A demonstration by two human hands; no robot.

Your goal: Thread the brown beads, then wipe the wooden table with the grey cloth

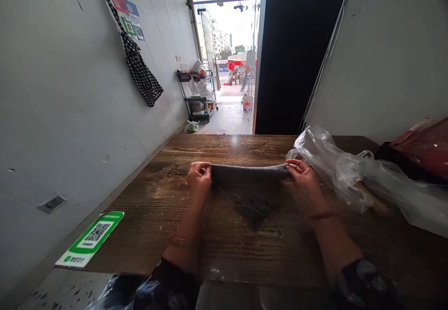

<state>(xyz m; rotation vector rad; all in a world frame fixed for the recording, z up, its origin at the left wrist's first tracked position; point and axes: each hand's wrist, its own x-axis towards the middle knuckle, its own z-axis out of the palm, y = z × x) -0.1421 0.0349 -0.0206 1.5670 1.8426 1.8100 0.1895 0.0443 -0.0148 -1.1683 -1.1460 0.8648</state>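
My left grip [199,178] and right grip [303,174], both pinched closed, have this grey cloth [249,172] by opposite ends! It looks light and floppy, so ends suit best.

Table [224,254]: wood, visible grain, worn and scratched, with a low sheen brightest at the far edge. Cloth [248,172], toward the far edge: soft textile, matt, fine-textured along its top; lower portion blurred. Bag [345,170], along the right side: thin clear plastic film, crinkled, glossy. Sign [96,236], near left corner: smooth, flat printed face; paper or plastic cannot be determined. Beyond the left edge, wall [70,95]: smooth panelling, low sheen; hanging checked fabric [140,69]: matt, creased.
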